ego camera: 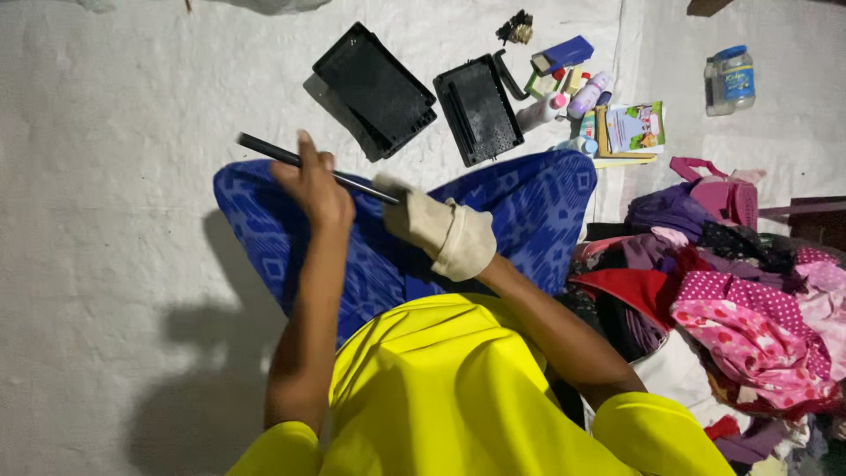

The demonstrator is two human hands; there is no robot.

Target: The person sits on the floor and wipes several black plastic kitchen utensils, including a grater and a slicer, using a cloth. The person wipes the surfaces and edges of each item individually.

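The left hand (313,189) clamps its grip around the dark rod (317,167) near mid-length, above the blue-clad lap. The right hand (441,231), wrapped in a beige cloth (458,238), closes on the rod's near end. Beyond, two black trays (374,84) lie on the floor.

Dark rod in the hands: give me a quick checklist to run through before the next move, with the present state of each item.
1. Left hand grips the dark rod: ok.
2. Right hand, wrapped in a beige cloth, closes on the rod's near end: ok.
3. Rod free of the blue trousers: cannot tell.
4. Two black trays lie apart from the hands: ok.
5. Clothes pile away from the rod: ok.
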